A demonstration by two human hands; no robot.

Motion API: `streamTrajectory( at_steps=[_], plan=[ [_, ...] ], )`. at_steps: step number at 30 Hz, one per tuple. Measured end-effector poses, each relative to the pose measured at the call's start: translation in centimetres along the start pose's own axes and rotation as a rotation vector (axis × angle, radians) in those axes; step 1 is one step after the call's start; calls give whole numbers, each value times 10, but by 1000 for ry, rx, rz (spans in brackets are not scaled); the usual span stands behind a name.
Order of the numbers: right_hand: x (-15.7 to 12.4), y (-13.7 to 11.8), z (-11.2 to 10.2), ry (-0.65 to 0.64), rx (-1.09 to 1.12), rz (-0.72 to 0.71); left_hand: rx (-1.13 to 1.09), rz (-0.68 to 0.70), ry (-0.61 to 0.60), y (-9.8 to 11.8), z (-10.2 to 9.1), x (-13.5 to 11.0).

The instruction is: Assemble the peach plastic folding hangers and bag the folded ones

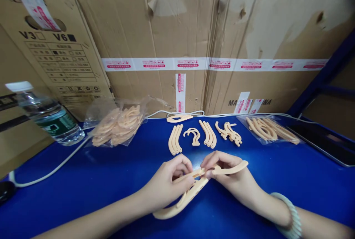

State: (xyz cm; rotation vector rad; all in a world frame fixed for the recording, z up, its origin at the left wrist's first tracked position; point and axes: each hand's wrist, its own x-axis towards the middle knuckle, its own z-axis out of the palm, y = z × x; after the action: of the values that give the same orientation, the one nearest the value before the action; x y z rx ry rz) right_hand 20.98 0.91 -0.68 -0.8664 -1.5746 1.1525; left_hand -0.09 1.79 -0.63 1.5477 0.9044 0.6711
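Note:
Pale peach plastic parts of a folding clothes hanger (191, 195) are held between both hands above the blue tabletop. My left hand (170, 180) is closed around one side, where a long curved arm slopes down to the lower left. My right hand (230, 174) pinches the parts at the middle joint, and a second curved hanger arm (235, 168) sticks out to the right from its fingers. The fingers hide how the parts fit together at the joint. Beyond the hands lie loose curved arms (175, 139), more arms (208, 134), hooks (193, 135) and a pile of small hook-like pieces (229, 133).
A clear bag of peach parts (118, 124) lies at left, near a water bottle (51, 117). Another bag (266, 130) and a dark phone-like slab (323, 144) lie at right. A folded hanger (179, 119) and white cable (52, 172) rest before tall cardboard boxes (155, 39).

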Motion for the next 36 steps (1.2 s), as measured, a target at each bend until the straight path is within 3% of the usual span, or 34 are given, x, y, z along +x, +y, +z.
streamTrajectory(
  at_steps=[12, 19, 24, 27, 30, 32, 36],
  plan=[
    [-2, -3, -6, -155, -439, -428, 545, 287, -98, 11, -2, -2],
    [-4, -10, -10, -227, -934, -841, 665, 347, -110, 4, -3, -2],
    [-6, -26, -5, -288, -1007, -1110, 585, 304, -153, 10, -3, -3],
    [-2, -34, -10, -232, -918, -966, 409, 193, -170, 10, -5, -2],
    [14, -31, -36, 24, -792, -795, 49, 0, -176, 6, -6, 1],
    [28, -24, -63, 161, -864, -543, -188, -48, -176, 3, -8, 4],
    [47, -8, -112, 133, -1016, -170, -424, -47, -114, 3, -10, 7]
  ],
)
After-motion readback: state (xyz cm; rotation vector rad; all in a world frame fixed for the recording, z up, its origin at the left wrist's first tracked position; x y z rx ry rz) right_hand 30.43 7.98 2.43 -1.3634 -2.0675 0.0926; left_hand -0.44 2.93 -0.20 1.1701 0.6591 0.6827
